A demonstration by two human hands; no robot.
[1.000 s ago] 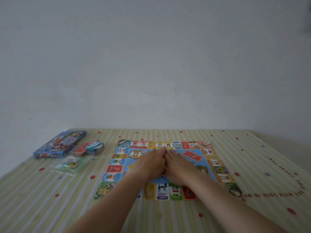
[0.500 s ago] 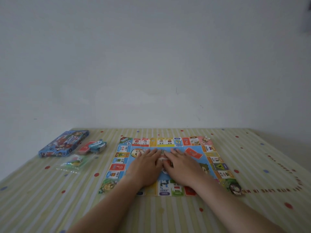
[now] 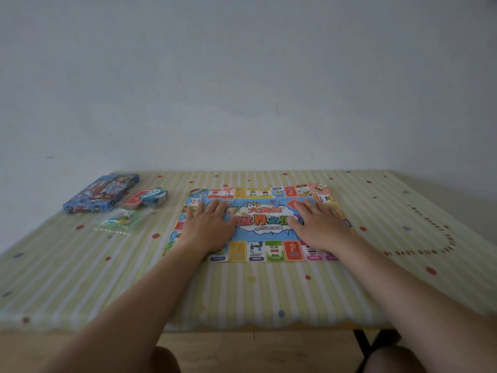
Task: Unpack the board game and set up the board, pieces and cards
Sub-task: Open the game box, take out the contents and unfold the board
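Observation:
The colourful paper game board lies unfolded flat in the middle of the table. My left hand presses palm down on its left half, fingers spread. My right hand presses flat on its right half. Neither hand holds anything. The blue game box rests at the far left. Beside it lie a red card deck and a blue-wrapped card pack. A clear bag of small pieces sits in front of the box.
The table wears a green-striped cloth with dots; its near edge is scalloped. A plain wall rises right behind the far edge. My knees show below the table.
My hands were together at the board's centre; they have slid apart to its left and right halves, uncovering the title print. The camera view pulled back.

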